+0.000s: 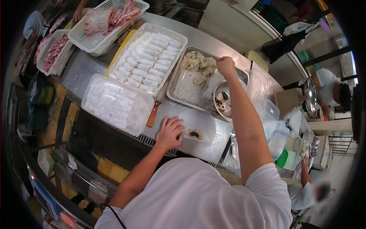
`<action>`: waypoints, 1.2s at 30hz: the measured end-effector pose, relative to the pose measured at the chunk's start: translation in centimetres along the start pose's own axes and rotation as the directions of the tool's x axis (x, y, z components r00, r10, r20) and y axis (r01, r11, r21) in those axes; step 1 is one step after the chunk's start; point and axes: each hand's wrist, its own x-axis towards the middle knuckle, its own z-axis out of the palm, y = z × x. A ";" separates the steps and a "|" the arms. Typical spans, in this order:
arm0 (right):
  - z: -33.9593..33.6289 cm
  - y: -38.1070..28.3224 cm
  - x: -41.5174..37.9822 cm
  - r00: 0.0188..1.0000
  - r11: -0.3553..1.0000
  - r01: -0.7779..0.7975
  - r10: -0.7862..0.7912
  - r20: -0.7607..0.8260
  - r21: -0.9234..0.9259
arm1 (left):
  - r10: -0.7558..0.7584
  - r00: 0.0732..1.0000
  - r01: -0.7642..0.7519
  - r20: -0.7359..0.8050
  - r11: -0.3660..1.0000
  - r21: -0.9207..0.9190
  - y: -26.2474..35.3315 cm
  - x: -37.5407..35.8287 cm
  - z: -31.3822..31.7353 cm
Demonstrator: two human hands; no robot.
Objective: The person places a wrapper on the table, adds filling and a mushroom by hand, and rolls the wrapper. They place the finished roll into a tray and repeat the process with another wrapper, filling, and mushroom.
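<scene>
The left hand (pixel 169 133) lies flat on the counter (pixel 84 68), fingers spread and its grip open, the fingertips pressing the near left edge of a thin white wrapper (pixel 200 123) spread in front of the person. A small dark lump of filling (pixel 195 134) sits on the near part of that wrapper, just right of the fingers. The right hand (pixel 226 67) reaches far out over the metal tray (pixel 183 89), its grip closed in a fist; whether it holds anything cannot be told. Just left of that hand a pale mound of filling mix (pixel 198 65) fills the far end of the tray, and a round metal bowl (pixel 222 100) with dark bits sits below the forearm. Left of the tray, a white basket of rolled wrappers (pixel 146 59) stands beside a covered clear box (pixel 116 104), with a wooden handle (pixel 153 113) lying between box and tray. Far left, baskets of raw meat (pixel 108 21) rest on the counter.
</scene>
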 end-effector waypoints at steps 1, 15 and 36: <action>1.8 1.3 1.0 1.000 0.991 0.027 -0.028 -0.004 -0.131 | -0.002 1.000 0.002 0.003 1.000 0.002 0.0 0.0 0.0; -1.8 0.0 -0.1 0.920 0.652 -0.370 0.156 0.360 0.662 | -0.014 1.000 0.014 0.013 1.000 -0.011 0.4 0.3 -0.5; -0.9 4.3 -33.7 0.926 0.997 -0.020 -0.009 0.378 0.074 | 0.050 0.999 -0.050 -0.005 0.999 0.005 -0.2 -0.3 0.2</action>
